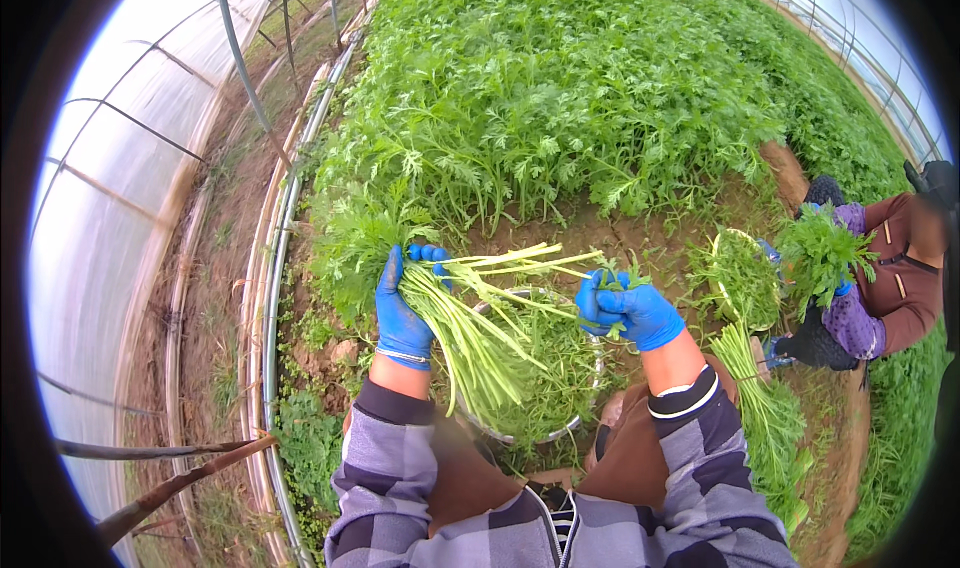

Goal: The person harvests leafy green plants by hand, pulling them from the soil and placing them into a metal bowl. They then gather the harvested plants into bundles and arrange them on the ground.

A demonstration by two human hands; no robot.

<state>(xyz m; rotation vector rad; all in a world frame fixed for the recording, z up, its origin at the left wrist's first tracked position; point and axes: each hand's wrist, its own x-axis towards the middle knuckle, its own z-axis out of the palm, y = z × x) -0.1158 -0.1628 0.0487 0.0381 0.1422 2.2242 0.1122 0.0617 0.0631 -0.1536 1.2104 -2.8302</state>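
Observation:
My left hand (pixel 409 309), in a blue glove, is closed around a bunch of leafy green stalks (pixel 469 335). The leaves of the bunch point away to the upper left, and the pale cut ends fan out to the right. My right hand (pixel 626 309), gloved in blue too, pinches small green leaves (pixel 616 283) at the ends of a few stalks. Below and between both hands stands a round tub (pixel 598 369) with a pale rim, holding loose leaves and trimmings. The bunch partly covers it.
Leafy green plants (pixel 555 95) grow densely ahead. A co-worker (pixel 896 268) at the right holds a leafy bunch beside another container (pixel 716 268) of greens. Cut stalks (pixel 750 388) lie right of my knee. Metal pipes (pixel 281 268) run along the left by the plastic greenhouse wall (pixel 120 215).

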